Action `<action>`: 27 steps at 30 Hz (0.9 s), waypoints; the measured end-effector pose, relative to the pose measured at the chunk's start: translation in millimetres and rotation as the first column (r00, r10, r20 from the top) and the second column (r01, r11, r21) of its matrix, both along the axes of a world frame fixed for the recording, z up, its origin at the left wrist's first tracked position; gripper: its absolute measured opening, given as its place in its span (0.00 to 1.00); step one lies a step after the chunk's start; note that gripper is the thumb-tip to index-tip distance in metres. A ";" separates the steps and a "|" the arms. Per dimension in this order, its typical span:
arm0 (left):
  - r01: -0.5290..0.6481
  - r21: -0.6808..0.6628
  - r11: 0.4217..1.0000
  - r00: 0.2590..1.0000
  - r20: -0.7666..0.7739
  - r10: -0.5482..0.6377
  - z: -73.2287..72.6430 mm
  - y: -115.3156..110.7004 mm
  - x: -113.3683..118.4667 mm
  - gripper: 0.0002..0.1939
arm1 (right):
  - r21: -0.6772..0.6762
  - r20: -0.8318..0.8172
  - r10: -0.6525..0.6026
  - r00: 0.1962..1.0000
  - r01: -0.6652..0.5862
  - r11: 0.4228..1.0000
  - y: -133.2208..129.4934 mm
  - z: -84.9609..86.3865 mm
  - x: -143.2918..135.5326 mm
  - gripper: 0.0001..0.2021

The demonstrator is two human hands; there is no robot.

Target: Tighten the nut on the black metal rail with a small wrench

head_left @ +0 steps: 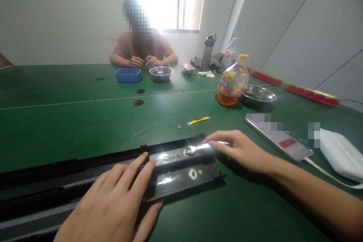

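A long black metal channel part point(172, 181) lies across the lower left of the table. My left hand point(113, 196) grips it near its right end, fingers over the top and thumb at the near edge. My right hand point(236, 147) is closed on a silver wrench point(202, 146), whose head sits at a nut point(186, 152) on the part's rear strip. A white ring mark point(193, 174) and a small hole show on the front strip. Beyond the part lie a yellow cable with ring ends point(199, 120) and a small brass nut point(179, 126).
A phone point(279, 138) with a white cable and a white box point(340, 153) lie at right. Behind are a tea bottle point(232, 83), a steel bowl point(259, 96), a blue basket point(128, 76) and another bowl point(161, 73). A person sits across the green table point(70, 121).
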State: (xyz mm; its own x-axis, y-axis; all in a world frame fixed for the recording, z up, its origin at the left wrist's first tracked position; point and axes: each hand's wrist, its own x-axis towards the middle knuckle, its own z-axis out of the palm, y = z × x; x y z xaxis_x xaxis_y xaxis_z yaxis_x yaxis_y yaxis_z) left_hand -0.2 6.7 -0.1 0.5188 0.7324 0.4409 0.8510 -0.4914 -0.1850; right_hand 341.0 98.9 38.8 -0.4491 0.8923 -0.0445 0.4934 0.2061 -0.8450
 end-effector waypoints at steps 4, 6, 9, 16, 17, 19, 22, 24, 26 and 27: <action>-0.002 0.004 1.000 1.000 0.001 0.002 -0.6 0.0 -0.1 0.34 | 0.001 -0.018 -0.031 0.999 0.031 1.000 0.0 -2.3 -0.2 0.20; -0.001 0.003 1.000 1.000 0.005 0.001 -0.5 0.2 0.0 0.34 | 0.010 -0.017 -0.056 0.998 0.057 0.998 -0.2 -1.8 -0.4 0.20; 0.005 0.004 1.000 1.000 0.010 -0.005 0.1 0.1 -0.1 0.33 | 0.032 -0.010 -0.080 0.997 0.081 0.996 -0.8 0.3 -0.4 0.20; 0.000 0.000 1.000 1.000 0.009 0.000 -1.1 -1.3 -1.9 0.34 | 0.043 -0.003 -0.058 0.998 0.058 0.997 -2.2 2.0 0.2 0.19; -0.003 -0.002 1.000 1.000 0.010 0.003 -1.4 -1.4 -2.0 0.34 | 0.042 -0.001 -0.051 0.999 0.051 0.998 -2.3 1.8 0.3 0.19; -0.008 -0.010 1.000 1.000 0.013 0.008 -1.6 -1.1 -1.5 0.34 | 0.043 0.011 -0.031 0.999 0.030 0.999 -2.1 1.4 0.5 0.18; -0.010 -0.028 1.000 1.000 0.017 0.011 -0.7 -0.3 0.4 0.34 | 0.041 0.039 0.012 0.999 -0.013 0.999 -1.1 0.3 1.0 0.18; -0.009 -0.032 0.999 1.000 0.019 0.009 0.0 0.1 1.4 0.34 | 0.040 0.046 0.033 0.998 -0.034 0.999 -0.1 -0.8 1.3 0.17; -0.002 -0.023 1.000 1.000 0.021 0.002 0.3 0.1 1.6 0.34 | 0.046 0.047 0.045 0.998 -0.047 0.998 0.6 -2.2 1.5 0.17; 0.002 -0.017 1.000 1.000 0.021 -0.002 0.2 0.0 1.3 0.33 | 0.048 0.047 0.052 0.998 -0.054 0.997 0.9 -2.8 1.5 0.17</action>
State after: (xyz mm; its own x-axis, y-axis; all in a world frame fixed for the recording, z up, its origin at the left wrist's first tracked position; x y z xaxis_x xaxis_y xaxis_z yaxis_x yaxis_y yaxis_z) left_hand 1.2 6.7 0.1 0.5111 0.7389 0.4392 0.8536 -0.4962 -0.1586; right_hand 342.5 99.8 36.0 -0.4943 0.8690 -0.0227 0.5188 0.2740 -0.8098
